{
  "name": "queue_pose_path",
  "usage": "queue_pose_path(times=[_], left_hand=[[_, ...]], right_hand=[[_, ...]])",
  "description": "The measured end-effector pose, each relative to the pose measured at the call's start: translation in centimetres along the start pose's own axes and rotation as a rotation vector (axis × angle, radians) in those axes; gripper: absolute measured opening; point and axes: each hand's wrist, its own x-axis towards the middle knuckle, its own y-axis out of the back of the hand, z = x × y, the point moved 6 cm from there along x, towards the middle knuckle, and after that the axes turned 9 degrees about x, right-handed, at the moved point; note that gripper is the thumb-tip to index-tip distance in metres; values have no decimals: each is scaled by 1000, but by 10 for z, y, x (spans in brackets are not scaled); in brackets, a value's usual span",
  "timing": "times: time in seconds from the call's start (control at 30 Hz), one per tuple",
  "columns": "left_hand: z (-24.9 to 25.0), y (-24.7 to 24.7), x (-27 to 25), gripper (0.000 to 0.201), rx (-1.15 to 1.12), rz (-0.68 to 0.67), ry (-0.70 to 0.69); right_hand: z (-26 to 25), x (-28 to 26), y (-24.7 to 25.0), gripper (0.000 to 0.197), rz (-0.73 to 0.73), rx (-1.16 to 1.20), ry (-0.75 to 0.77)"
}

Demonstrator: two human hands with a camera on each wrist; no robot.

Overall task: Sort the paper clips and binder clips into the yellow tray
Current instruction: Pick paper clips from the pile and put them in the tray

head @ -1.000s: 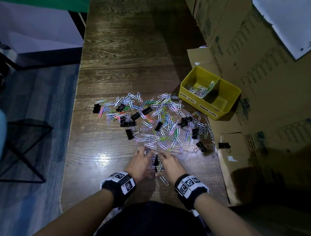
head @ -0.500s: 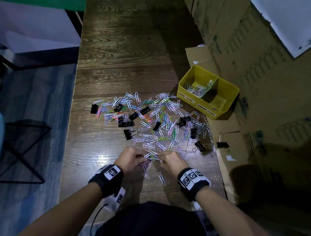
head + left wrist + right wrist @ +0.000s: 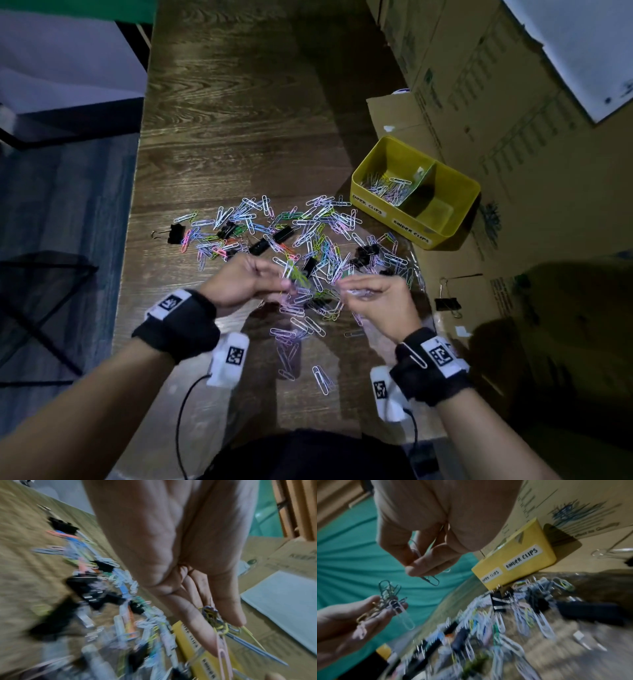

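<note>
A heap of coloured paper clips (image 3: 308, 236) mixed with black binder clips (image 3: 283, 234) lies on the dark wooden table (image 3: 239, 120). My left hand (image 3: 274, 279) is raised over the heap's near edge and pinches a bunch of paper clips (image 3: 213, 616) between thumb and fingers. My right hand (image 3: 356, 291) hovers beside it and pinches a few paper clips (image 3: 430, 580). The yellow tray (image 3: 459, 202) stands at the right, two compartments labelled for paper clips and binder clips. Several paper clips lie in its left compartment; the right one looks bare.
Cardboard boxes (image 3: 513, 102) line the right side behind the tray. One binder clip (image 3: 447, 303) lies on cardboard at the right, another (image 3: 174, 233) at the heap's far left. Loose paper clips (image 3: 320, 378) lie near me. The table's left edge drops to the floor.
Both hands have lifted off the table from the heap's near edge, each now holding paper clips in the air. Some clips were dragged toward me.
</note>
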Motion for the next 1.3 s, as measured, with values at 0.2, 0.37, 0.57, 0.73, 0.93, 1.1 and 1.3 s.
queue_pose_path(times=[0.2, 0.37, 0.57, 0.73, 0.93, 1.1, 1.3], left_hand=[[118, -15, 53, 21, -91, -76, -192], [178, -39, 135, 10, -88, 116, -232], [170, -71, 197, 15, 821, 250, -253], [158, -75, 190, 36, 1079, 176, -350], [139, -42, 137, 30, 947, 358, -654], [69, -34, 74, 31, 1076, 211, -642], [-50, -50, 8, 33, 1322, 56, -579]], right_hand=[[-69, 17, 43, 21, 164, 163, 239], [-106, 48, 74, 19, 272, 179, 395], [-109, 106, 96, 18, 358, 28, 329], [-81, 165, 101, 15, 272, -257, 152], [-67, 187, 76, 29, 14, -760, 42], [-64, 171, 58, 42, -175, -1031, 2], [-61, 157, 52, 46, -110, -1047, 13]])
